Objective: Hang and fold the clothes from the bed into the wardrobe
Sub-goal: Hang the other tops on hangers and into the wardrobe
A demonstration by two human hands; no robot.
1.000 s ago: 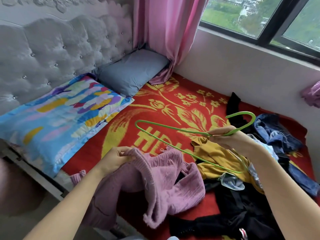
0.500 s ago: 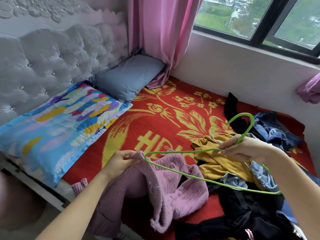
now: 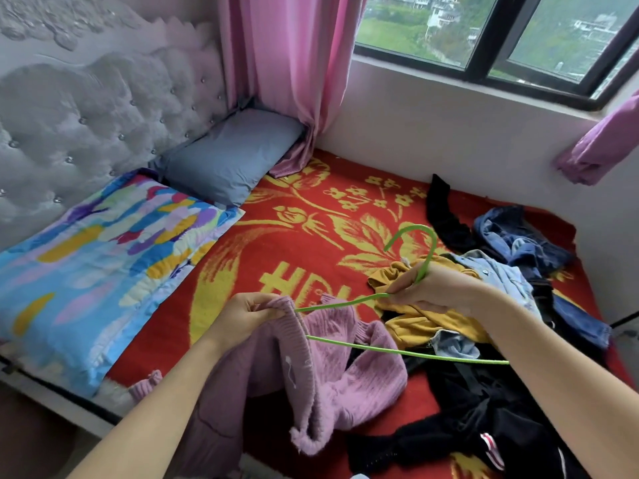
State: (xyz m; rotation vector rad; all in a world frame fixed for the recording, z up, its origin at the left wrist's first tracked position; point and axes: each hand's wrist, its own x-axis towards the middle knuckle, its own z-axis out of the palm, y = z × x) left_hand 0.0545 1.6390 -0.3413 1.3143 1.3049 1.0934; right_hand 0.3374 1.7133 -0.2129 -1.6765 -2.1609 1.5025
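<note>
A pink knitted sweater [image 3: 332, 378] lies at the near edge of the bed. My left hand [image 3: 247, 314] pinches its ribbed edge and lifts it. My right hand [image 3: 439, 288] grips a green hanger [image 3: 408, 354] just below its hook. The hanger's left end sits inside the sweater opening beside my left hand. A pile of clothes lies to the right: a mustard top [image 3: 415, 319], black garments [image 3: 484, 420] and denim pieces [image 3: 518, 243].
A red and yellow blanket [image 3: 297, 236] covers the bed. A colourful pillow [image 3: 100, 267] and a grey pillow [image 3: 231, 157] lean on the tufted headboard [image 3: 86, 122]. A pink curtain [image 3: 287, 74] hangs below the window [image 3: 501, 32]. The wall runs along the far side.
My right hand has swung the hanger down and to the left, so its left end has entered the sweater opening. My left hand keeps its hold on the sweater's edge.
</note>
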